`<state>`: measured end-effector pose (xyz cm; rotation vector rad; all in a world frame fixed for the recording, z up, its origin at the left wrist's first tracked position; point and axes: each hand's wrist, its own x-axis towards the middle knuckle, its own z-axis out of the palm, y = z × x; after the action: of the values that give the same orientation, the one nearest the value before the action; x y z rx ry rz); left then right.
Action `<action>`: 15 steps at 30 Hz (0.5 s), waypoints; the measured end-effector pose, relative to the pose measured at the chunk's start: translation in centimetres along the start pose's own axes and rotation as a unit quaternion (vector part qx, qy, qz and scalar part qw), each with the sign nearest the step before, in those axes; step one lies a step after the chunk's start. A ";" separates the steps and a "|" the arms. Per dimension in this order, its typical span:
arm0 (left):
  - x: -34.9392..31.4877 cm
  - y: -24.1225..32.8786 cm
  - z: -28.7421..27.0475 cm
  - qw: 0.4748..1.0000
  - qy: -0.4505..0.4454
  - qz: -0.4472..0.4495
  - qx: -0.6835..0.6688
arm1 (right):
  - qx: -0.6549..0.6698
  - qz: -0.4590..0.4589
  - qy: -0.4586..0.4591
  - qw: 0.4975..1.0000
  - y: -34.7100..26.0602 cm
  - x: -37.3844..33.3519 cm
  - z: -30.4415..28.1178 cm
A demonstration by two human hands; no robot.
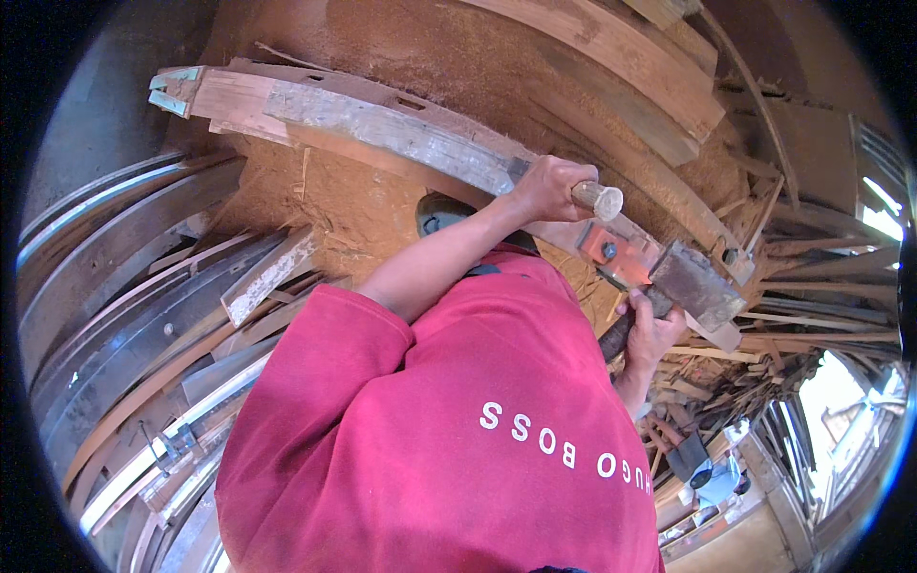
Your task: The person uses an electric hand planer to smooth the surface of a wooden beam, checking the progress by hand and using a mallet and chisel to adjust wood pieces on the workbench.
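My left hand (554, 188) is closed around a chisel (607, 201), its round wooden butt toward me and a bit of dark blade showing past the knuckles. It rests over a long timber (392, 122) with a weathered grey face and slots cut in its upper side. My right hand (650, 331) grips a mallet (699, 284) with a heavy, dark, block-shaped head, below and right of the left hand. Between the two hands, an orange metal piece (611, 252) with a dark round bolt sits by the timber. The chisel's tip cannot be made out.
Reddish-brown planks (611, 57) lie beyond the timber among sawdust. Long boards (134, 277) are stacked at left, with a metal clamp (169, 449) near them. Scrap wood (812, 315) is heaped at right. A dark shoe (441, 216) shows beside my left forearm.
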<state>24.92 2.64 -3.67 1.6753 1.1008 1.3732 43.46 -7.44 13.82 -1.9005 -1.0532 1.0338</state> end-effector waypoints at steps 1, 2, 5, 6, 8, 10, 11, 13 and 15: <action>0.1 0.0 0.0 1.000 0.008 -0.004 -0.009 | -0.001 -0.001 0.000 1.000 -0.9 0.0 -0.1; 0.1 0.0 -0.1 1.000 0.009 -0.005 -0.008 | -0.005 -0.004 0.002 1.000 -2.1 -0.1 -0.1; 0.3 -0.1 -0.1 0.997 0.059 -0.045 0.001 | -0.008 -0.062 0.063 0.996 -7.0 -0.9 -0.5; 0.1 -0.2 -0.3 0.998 0.048 -0.030 0.005 | -0.005 -0.084 0.114 0.990 -8.3 -1.0 -1.2; -0.4 -0.3 -0.9 0.999 0.039 -0.017 0.015 | 0.035 -0.251 0.134 0.958 -11.1 -0.4 -2.4; -0.1 0.1 -0.1 1.000 0.029 0.002 -0.012 | 0.134 -0.334 0.096 0.928 -14.9 -1.1 -3.9; 0.0 0.0 -0.4 0.999 0.032 0.003 -0.011 | 0.128 -0.367 0.054 0.920 -16.0 -1.3 -4.3; 0.2 -0.1 -0.9 0.999 0.030 -0.019 -0.025 | 0.268 -0.370 -0.058 0.888 -15.9 -0.7 -3.9; -0.3 -0.1 -1.2 0.999 0.034 -0.016 -0.009 | -0.071 -0.403 0.038 0.912 -10.2 0.6 -1.3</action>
<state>23.67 2.40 -3.68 1.6013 1.1460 1.4256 41.64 -3.02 22.93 -1.3528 -1.6902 0.4051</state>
